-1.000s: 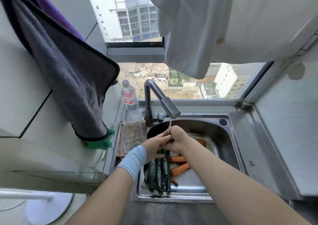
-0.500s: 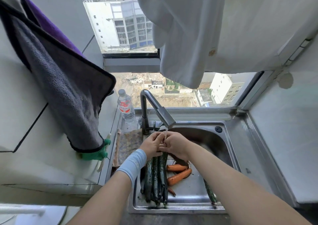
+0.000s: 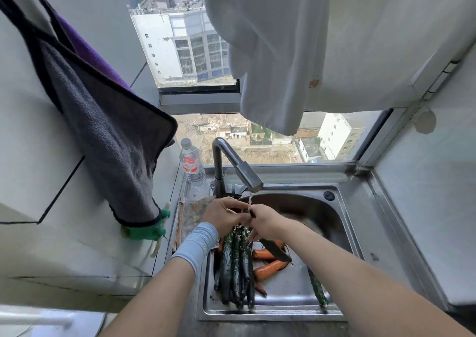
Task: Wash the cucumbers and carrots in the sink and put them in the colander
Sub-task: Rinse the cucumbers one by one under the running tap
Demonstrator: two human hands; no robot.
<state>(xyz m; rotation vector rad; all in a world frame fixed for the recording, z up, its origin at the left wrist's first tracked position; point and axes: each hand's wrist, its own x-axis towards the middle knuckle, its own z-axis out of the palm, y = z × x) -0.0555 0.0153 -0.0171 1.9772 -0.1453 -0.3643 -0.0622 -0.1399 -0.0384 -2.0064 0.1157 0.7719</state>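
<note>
Several dark wet cucumbers (image 3: 235, 267), perhaps five, orange carrots (image 3: 268, 269)

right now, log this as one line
right hand: grips long dark green cucumber under running steel tap | left hand: at its tip | orange carrots: in steel sink | colander: unseen

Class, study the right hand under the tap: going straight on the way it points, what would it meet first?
Most likely the left hand: the right hand, gripping a cucumber, points leftward toward it, and the two seem almost touching, though depth is unclear.
</note>
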